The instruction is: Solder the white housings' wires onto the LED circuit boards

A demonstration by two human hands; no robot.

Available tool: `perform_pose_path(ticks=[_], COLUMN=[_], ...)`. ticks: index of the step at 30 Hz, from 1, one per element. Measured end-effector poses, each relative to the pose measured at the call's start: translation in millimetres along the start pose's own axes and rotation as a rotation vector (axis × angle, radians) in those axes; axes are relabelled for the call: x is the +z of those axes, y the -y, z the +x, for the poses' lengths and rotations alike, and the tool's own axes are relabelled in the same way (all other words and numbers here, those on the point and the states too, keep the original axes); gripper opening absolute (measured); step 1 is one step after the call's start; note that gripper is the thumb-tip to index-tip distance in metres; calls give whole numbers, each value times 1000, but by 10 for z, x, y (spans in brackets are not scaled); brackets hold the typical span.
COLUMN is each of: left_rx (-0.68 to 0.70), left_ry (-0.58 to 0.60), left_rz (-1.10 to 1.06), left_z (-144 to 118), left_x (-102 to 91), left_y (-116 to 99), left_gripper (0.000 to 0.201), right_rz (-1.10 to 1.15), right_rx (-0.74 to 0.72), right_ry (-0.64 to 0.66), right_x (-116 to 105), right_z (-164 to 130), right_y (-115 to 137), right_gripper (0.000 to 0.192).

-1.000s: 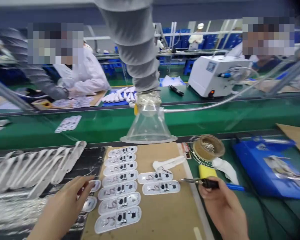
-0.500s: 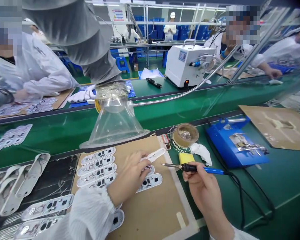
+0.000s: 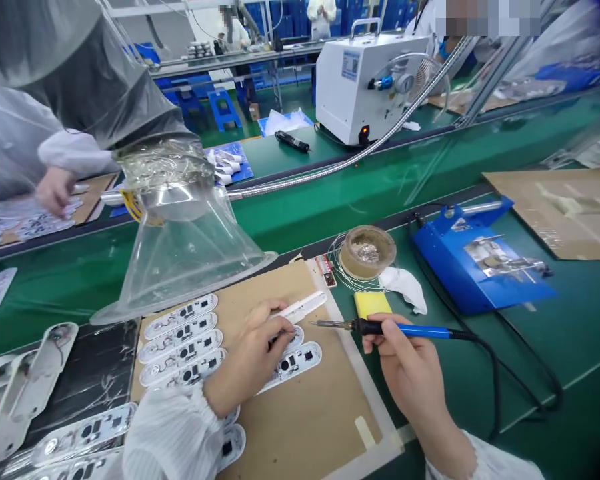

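Note:
My right hand (image 3: 414, 370) grips a blue-handled soldering iron (image 3: 380, 328), its tip pointing left over the brown board (image 3: 305, 420). My left hand (image 3: 253, 353) rests on a white oval circuit piece (image 3: 294, 359) in the middle of the board, fingertips pinched at a small part near the upper piece; I cannot tell what they pinch. A row of several white oval circuit pieces (image 3: 180, 330) lies to its left. White tweezers (image 3: 300, 308) lie just beyond my left fingers.
A clear funnel-shaped fume hood (image 3: 180, 253) hangs over the board's back left. A solder spool (image 3: 367, 250), yellow sponge (image 3: 373, 303) and blue iron stand (image 3: 475, 267) sit to the right. White housings (image 3: 25, 380) lie at left. Across the green belt (image 3: 330, 200), people work.
My left hand came from the left pile onto the two circuit pieces at the board's middle. The soldering iron tip moved closer to them. The view tilted down and shifted right.

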State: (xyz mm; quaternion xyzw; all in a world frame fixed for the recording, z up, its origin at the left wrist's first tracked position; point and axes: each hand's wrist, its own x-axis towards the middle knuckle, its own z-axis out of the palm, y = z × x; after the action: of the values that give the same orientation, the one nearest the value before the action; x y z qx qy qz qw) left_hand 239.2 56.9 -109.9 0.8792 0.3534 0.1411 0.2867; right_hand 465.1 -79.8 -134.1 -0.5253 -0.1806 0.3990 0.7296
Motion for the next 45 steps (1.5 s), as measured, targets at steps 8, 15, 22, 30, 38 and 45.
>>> perform_pose_path(ticks=[8, 15, 22, 30, 38, 45], left_rx=[47, 34, 7, 59, 104, 117], left_ry=[-16, -34, -69, -50, -73, -66], left_rz=[29, 23, -19, 14, 29, 72], left_z=[-10, -29, -20, -21, -27, -18], left_x=[21, 59, 69, 65, 65, 65], left_y=[-14, -39, -77, -75, -69, -48], left_gripper=[19, 17, 18, 17, 19, 16], right_rz=[-169, -257, -260, -194, -186, -179], right_rx=[-63, -135, -131, -113, -120, -131], right_ry=[40, 29, 28, -3, 13, 4], right_x=[-43, 3, 1, -75, -71, -86], right_z=[-68, -102, -113, -126, -126, -128], right_y=[-86, -75, -75, -150, -144, -152], right_gripper=[24, 19, 19, 16, 16, 15])
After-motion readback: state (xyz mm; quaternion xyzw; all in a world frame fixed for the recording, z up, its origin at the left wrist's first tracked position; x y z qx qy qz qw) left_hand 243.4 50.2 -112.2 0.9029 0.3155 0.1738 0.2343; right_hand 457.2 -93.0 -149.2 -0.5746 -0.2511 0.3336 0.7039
